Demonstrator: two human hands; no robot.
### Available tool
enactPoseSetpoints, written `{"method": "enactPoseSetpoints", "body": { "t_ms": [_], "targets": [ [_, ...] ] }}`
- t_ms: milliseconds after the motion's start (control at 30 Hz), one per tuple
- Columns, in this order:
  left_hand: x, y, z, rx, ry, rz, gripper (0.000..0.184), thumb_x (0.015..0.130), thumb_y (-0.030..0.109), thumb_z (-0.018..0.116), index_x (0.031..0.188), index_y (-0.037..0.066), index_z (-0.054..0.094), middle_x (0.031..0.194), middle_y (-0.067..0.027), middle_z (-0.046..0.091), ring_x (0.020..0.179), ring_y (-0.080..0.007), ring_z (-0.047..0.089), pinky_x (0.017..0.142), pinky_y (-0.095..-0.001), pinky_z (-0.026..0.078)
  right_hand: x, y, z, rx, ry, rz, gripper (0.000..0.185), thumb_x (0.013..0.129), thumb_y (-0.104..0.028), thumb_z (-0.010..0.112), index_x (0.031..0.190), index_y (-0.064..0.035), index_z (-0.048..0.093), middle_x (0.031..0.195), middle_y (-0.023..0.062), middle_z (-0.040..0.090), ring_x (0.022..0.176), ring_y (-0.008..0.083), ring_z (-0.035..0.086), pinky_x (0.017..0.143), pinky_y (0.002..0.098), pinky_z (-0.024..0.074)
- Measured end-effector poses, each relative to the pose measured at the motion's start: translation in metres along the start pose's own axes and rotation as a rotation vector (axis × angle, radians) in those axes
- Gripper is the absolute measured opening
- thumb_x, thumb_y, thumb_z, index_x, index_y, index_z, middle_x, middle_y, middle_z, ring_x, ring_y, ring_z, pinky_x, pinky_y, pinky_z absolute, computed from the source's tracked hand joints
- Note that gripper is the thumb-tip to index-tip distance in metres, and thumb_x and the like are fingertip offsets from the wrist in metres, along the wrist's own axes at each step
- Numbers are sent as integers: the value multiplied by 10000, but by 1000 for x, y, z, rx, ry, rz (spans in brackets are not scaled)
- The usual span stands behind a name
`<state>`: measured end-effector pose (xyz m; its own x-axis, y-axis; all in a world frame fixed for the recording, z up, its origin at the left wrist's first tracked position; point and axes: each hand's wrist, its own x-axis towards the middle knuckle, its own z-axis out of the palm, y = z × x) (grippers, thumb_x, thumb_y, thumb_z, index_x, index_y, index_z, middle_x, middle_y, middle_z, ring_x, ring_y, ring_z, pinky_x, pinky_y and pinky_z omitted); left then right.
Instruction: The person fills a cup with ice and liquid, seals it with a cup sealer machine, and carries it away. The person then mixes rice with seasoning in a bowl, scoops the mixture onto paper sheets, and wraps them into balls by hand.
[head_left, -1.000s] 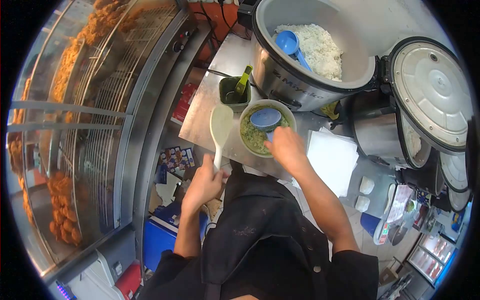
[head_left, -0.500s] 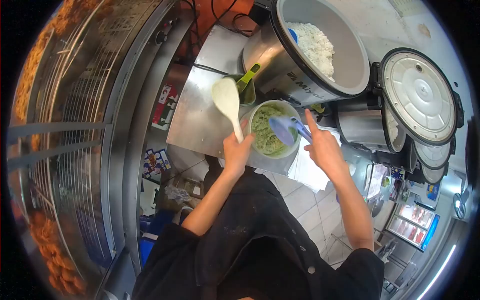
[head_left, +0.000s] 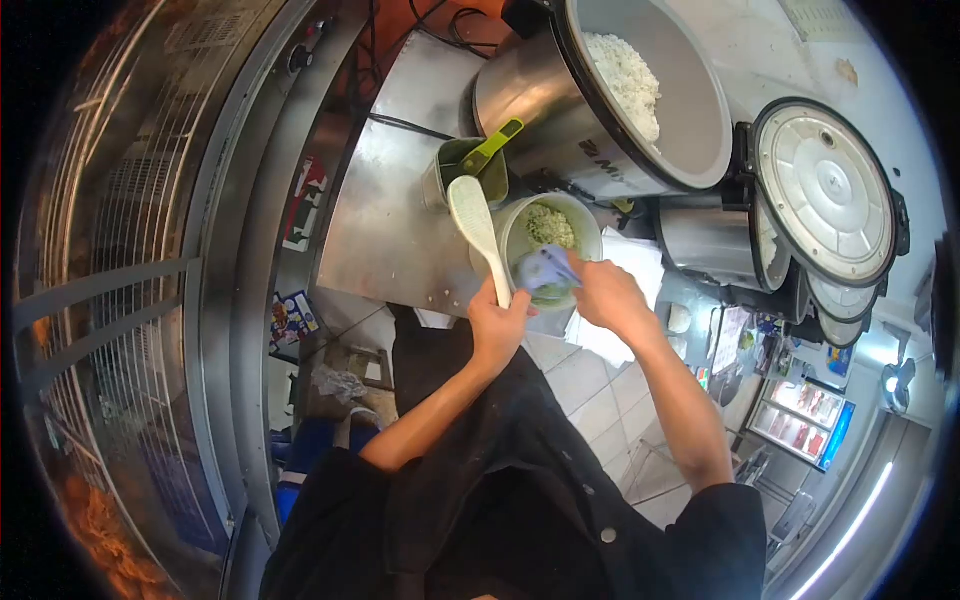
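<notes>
My left hand (head_left: 497,325) is closed round the handle of a white rice paddle (head_left: 472,215), blade up, at the near left side of a pale round tub (head_left: 513,222). Whether that hand also touches the tub I cannot tell. Inside the tub a clump of green rice-like food (head_left: 550,227) shows at the far side. My right hand (head_left: 612,297) grips a translucent blue paddle (head_left: 548,272), its blade down in the tub and smeared by motion. Behind the tub stands a metal container (head_left: 436,185) with a green-handled utensil (head_left: 494,146) leaning in it.
A large open rice cooker (head_left: 545,105) holding white rice (head_left: 625,85) stands behind the tub on a steel table (head_left: 375,225). Right of it is another cooker (head_left: 705,240) with a raised lid (head_left: 830,195). White papers (head_left: 625,270) lie beside the tub. A glass-fronted cabinet (head_left: 110,330) lines the left.
The blue paddle has gone from above the tub down into it, and my right hand has moved lower and left. My left hand has shifted right and nearer with the white paddle.
</notes>
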<state>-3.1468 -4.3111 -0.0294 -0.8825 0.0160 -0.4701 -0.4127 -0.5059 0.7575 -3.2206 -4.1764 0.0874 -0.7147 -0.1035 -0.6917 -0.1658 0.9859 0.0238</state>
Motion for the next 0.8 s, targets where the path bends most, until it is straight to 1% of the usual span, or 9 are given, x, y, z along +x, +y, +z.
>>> {"method": "enactPoseSetpoints", "body": {
  "t_ms": [133, 267, 300, 400, 533, 567, 667, 700, 800],
  "targets": [
    [-1, -1, 11, -68, 12, -15, 235, 873, -40, 524, 1102, -63, 567, 913, -109, 662, 722, -190, 693, 674, -320, 610, 31, -27, 39, 113, 355, 308, 636, 848, -106, 606, 1429, 53, 404, 842, 285, 682, 804, 424, 691, 708, 504, 555],
    [-4, 1, 16, -110, 12, -28, 329, 876, -59, 492, 1205, -55, 487, 1020, -125, 645, 803, -215, 700, 719, -338, 626, -6, -38, -8, 237, 184, 234, 610, 871, -122, 556, 1418, 91, 391, 828, 312, 667, 815, 438, 685, 728, 523, 549],
    [-6, 1, 18, -159, 9, -46, 357, 877, -66, 482, 1233, -51, 462, 1057, -130, 638, 827, -222, 701, 736, -342, 630, -7, -44, -20, 249, 302, 349, 601, 882, -125, 547, 1419, 93, 388, 845, 308, 670, 834, 445, 679, 760, 526, 542],
    [-3, -8, 25, -134, 44, 75, 398, 857, -71, 484, 1254, -62, 465, 1078, -155, 623, 868, -199, 686, 695, -327, 619, 40, -40, 24, 262, 337, 403, 561, 905, -127, 549, 1411, 70, 410, 858, 301, 673, 838, 452, 673, 777, 525, 535],
    [-6, -3, 26, -284, 15, -12, 456, 861, -92, 452, 1314, -62, 403, 1156, -159, 589, 930, -219, 670, 761, -347, 636, 27, -37, -20, 350, 252, 385, 382, 894, -113, 564, 1236, 54, 537, 937, 299, 674, 897, 467, 655, 801, 530, 523],
    [-4, -7, 26, -283, 11, -15, 466, 863, -93, 447, 1325, -61, 389, 1172, -159, 580, 937, -222, 669, 773, -348, 636, 36, -42, -14, 381, 352, 413, 334, 882, -112, 583, 1168, 58, 560, 957, 299, 670, 924, 475, 647, 811, 534, 515],
    [-3, -4, 25, -272, -36, -2, 436, 880, -94, 428, 1311, -48, 378, 1200, -180, 567, 982, -264, 675, 817, -375, 629, 54, -11, 22, 243, 232, 276, 333, 888, -108, 581, 1172, 64, 560, 951, 295, 673, 934, 477, 644, 804, 532, 516],
    [-3, -2, 25, -271, -38, 6, 415, 888, -94, 421, 1298, -42, 381, 1207, -190, 566, 1002, -284, 679, 834, -388, 626, 39, -6, 1, 232, 112, 280, 347, 892, -124, 574, 1186, 59, 554, 954, 301, 672, 919, 462, 657, 785, 522, 525],
    [-5, -1, 25, -166, -16, -9, 419, 895, -87, 420, 1308, -37, 369, 1201, -194, 567, 1000, -291, 680, 835, -395, 625, 31, -29, -35, 157, 226, 307, 310, 908, -121, 547, 1155, 62, 582, 956, 308, 670, 908, 442, 670, 816, 512, 527]
  ]
}}
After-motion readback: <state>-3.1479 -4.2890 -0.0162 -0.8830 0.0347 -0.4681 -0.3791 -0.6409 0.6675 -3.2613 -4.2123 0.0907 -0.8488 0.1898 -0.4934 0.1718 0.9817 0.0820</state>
